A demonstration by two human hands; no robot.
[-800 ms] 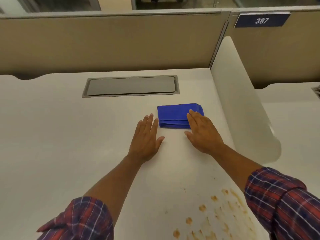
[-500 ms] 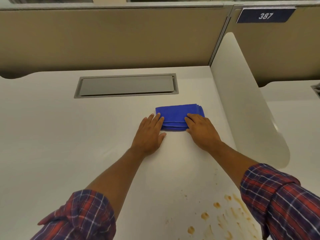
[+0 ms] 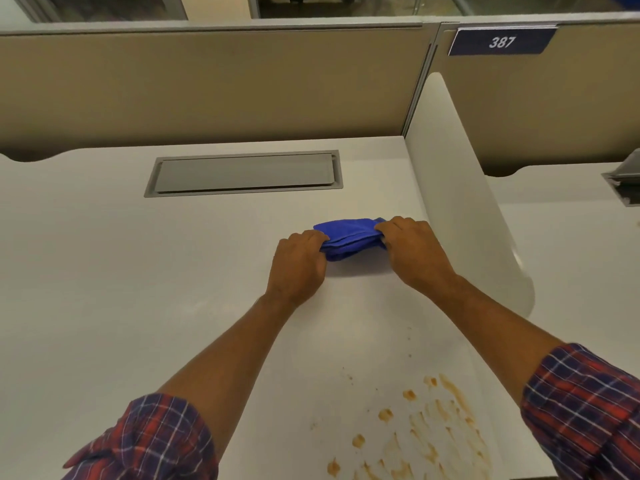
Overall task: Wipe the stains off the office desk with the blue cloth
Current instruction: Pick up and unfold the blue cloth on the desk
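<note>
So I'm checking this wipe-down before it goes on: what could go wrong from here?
1. The blue cloth is folded thick and pinched at both ends by the left hand and right hand; it may unfold when lifted.
2. The stains lie near the right sleeve, which might drag through them.

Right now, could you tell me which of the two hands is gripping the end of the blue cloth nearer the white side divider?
The right hand: it pinches the blue cloth beside the white divider; the left hand holds the opposite end.
</note>
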